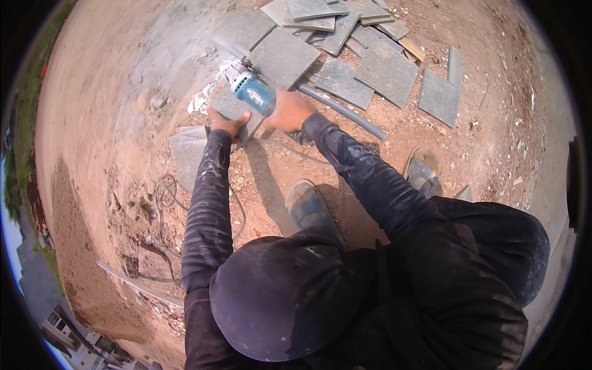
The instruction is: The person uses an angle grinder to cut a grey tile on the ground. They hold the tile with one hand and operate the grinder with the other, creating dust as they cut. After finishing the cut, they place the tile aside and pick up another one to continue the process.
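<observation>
My right hand (288,111) grips the teal angle grinder (251,92), whose head and guard point up-left, with white dust around the front end. My left hand (228,123) holds the near left part of a grey stone tile (225,102) lying under the grinder, its thumb on the tile. Smaller grey tile pieces (188,160) lie just below and left of that hand. A grey pipe (351,114) lies right of the grinder. Whether the blade touches the tile is hard to tell.
A scattered pile of grey tiles (385,74) covers the upper right. A cable (240,216) loops over the reddish dirt (92,154). My sandalled feet (308,203) are near the middle; a concrete strip (555,259) runs along the right, and grass edges the far left.
</observation>
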`<state>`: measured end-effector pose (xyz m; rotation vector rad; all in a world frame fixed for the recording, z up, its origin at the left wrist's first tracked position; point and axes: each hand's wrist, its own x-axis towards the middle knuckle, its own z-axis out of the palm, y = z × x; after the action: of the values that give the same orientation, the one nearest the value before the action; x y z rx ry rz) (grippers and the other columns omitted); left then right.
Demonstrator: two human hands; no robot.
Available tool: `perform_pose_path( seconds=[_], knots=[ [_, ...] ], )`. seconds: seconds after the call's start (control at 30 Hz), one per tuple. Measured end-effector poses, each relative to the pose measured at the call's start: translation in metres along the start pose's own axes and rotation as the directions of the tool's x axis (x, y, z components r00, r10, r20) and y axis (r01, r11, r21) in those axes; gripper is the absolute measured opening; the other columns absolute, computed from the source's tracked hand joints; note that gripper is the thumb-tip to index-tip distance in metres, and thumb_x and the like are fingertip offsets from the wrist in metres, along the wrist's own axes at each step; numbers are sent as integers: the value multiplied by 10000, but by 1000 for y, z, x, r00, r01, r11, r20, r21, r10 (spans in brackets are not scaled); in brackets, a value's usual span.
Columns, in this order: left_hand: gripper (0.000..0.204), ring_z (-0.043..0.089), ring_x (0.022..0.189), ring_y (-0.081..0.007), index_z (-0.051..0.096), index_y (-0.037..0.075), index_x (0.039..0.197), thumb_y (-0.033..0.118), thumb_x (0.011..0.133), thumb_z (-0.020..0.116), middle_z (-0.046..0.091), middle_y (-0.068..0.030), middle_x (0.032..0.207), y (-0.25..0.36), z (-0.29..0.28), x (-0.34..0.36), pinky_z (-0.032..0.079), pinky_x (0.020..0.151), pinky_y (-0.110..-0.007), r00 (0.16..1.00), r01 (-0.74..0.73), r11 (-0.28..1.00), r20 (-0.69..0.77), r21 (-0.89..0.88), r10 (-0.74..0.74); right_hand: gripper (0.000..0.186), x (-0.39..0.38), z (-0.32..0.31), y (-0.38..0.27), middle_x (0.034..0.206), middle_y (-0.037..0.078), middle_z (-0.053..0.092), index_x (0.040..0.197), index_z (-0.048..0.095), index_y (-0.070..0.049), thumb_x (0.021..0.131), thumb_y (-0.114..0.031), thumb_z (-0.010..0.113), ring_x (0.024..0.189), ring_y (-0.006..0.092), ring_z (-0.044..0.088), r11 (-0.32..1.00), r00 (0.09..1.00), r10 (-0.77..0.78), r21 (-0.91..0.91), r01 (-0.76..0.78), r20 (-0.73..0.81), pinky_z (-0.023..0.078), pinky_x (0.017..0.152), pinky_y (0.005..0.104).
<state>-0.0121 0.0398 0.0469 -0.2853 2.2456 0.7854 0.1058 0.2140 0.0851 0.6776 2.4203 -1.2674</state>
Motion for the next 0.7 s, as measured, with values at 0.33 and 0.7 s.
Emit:
perform_pose_path(
  seconds=[0.33, 0.7],
  knots=[
    [1424, 624, 970, -366, -264, 41, 1434, 351, 650, 884, 426, -312, 1328, -12, 3, 16, 586, 609, -438, 998, -56, 998, -27, 23, 56, 722, -10, -3, 6, 1010, 282, 639, 1134, 524, 89, 597, -332, 761, 960, 392, 640, 1000, 1000, 9, -15, -9, 6, 508, 850, 399],
    [1408, 520, 1153, -408, -216, 84, 1461, 328, 628, 893, 323, -293, 1429, -10, 1, 14, 599, 644, -507, 999, -37, 999, -16, -18, 37, 688, -23, -7, 10, 1016, 264, 642, 1115, 542, 75, 598, -325, 756, 956, 381, 640, 1000, 999, 26, -2, -26, 37, 508, 838, 404]
  ],
)
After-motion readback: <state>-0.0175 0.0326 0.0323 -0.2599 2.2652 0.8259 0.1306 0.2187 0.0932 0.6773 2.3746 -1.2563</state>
